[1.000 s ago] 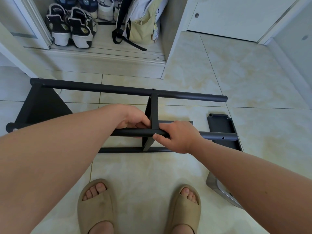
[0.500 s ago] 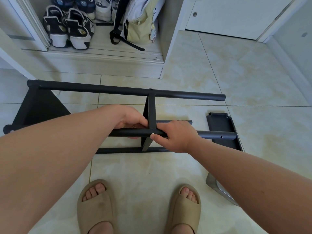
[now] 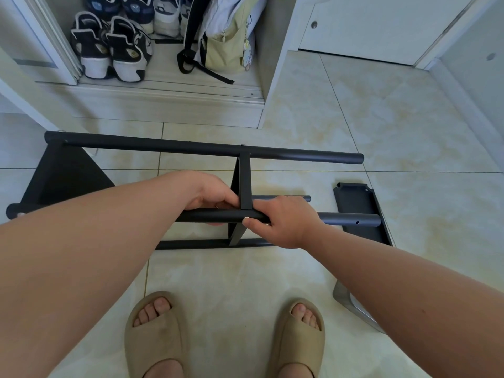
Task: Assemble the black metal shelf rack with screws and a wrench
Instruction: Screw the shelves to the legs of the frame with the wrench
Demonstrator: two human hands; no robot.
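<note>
Both hands, left [image 3: 211, 193] and right [image 3: 283, 222], around the rack's near tube [image 3: 351, 219], by its crosspiece [image 3: 244, 184].

Half-built black metal shelf rack [image 3: 204, 147] on its side, loose black panel [image 3: 357, 211] beside it.

The floor [image 3: 381, 132] is laid with large glossy tiles, cream with pale yellow marbling, split by thin grey grout lines. Soft, even light lies on them with a faint sheen and no hard shadows. At the far left stands a white closet [image 3: 163, 107], its sliding door [image 3: 46, 36] drawn aside. On the closet's raised bottom shelf, dark and white sneakers [image 3: 109, 50] stand in rows, heels outward, with a pale green and white bag [image 3: 226, 45] just beside them, its black strap trailing toward the shelf's front edge. At the far right is a white door [image 3: 381, 25] with a small round knob [image 3: 314, 24]. A white baseboard [image 3: 469, 105] runs along the right wall [image 3: 480, 31].
</note>
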